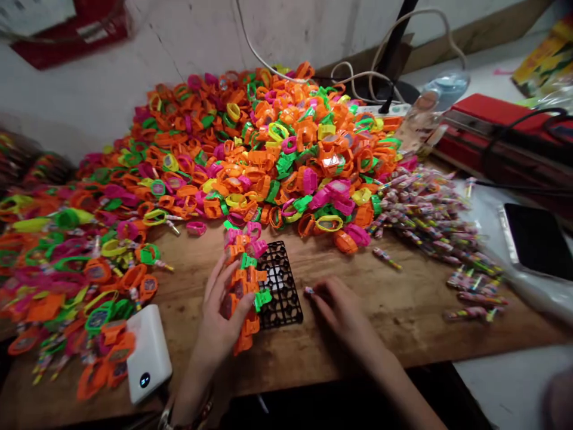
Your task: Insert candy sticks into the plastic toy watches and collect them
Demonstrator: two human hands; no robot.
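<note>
My left hand (217, 328) wraps thumb and fingers around a row of plastic toy watches (245, 280) in orange, green and pink. The row lies along the left side of a black plastic grid (286, 286) and covers part of it. To the right of the grid, low over the wooden table (353, 352), my right hand (338, 307) is closed in a pinch. A small end of a wrapped candy roll (308, 290) pokes out from its fingertips; the fingers hide the rest.
A big heap of toy watches (250, 173) fills the back. Wrapped candy rolls (425, 209) are piled at right, beside a phone (537, 239) and a red machine (510, 137). More watches with candy rolls attached (98, 316) lie left, near a white power bank (150, 352).
</note>
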